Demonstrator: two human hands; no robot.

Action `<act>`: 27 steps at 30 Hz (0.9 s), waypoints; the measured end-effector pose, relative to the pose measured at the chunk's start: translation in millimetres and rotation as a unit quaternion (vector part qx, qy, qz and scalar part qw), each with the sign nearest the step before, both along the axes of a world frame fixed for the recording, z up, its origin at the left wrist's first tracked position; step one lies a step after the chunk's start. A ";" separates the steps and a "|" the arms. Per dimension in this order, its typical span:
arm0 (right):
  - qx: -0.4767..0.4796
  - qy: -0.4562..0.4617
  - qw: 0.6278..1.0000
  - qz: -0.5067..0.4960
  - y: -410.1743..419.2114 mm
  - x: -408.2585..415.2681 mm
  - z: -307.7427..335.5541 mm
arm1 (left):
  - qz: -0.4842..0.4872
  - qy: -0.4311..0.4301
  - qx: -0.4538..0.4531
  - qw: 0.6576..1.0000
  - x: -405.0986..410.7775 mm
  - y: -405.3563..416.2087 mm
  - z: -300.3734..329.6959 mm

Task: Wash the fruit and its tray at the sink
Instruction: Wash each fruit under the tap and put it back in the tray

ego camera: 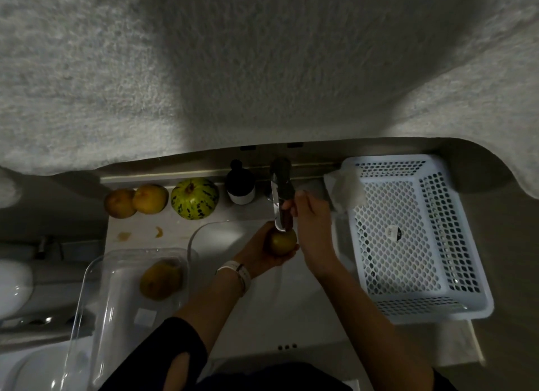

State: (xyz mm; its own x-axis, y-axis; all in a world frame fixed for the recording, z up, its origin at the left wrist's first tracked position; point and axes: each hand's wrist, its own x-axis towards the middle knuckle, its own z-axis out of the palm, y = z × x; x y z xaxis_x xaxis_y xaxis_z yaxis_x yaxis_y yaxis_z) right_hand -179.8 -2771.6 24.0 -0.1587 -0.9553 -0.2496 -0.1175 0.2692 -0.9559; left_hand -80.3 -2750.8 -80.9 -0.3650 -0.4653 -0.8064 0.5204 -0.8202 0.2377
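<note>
1. Left hand [264, 252] cups a fruit [283, 241] under the tap [280, 199], frame centre.
2. Right hand [313, 230] reaches the tap, fingers curled on its lever.
3. Best to turn the fruit under the stream; one waits in the tray [96, 297], lower left.

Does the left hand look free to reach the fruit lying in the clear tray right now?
Probably not yet: the left hand grips a fruit under the tap. The path to the tray fruit looks unobstructed.
</note>
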 end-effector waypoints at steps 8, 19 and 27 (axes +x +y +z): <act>-0.020 0.008 0.999 -0.042 0.1 -8.3 -20.2 | 0.018 0.020 0.008 1.000 -0.7 2.0 1.5; 0.091 0.210 0.970 0.085 45.3 19.7 -99.1 | -0.003 -0.059 0.004 0.998 -5.2 17.3 1.8; 0.316 -0.074 0.945 -0.049 16.9 16.1 -101.4 | -0.137 -0.344 -0.280 0.886 0.8 26.6 -7.2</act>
State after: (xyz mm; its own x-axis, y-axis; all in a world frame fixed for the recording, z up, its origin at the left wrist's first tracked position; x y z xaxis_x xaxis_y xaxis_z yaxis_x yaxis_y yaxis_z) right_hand -163.6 -2754.7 -77.4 -0.1572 -0.5913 -0.7910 0.0590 0.7939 -0.6051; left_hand -79.5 -2724.2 -88.1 -0.0390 -0.8327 -0.5524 -0.1065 -0.5462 0.8309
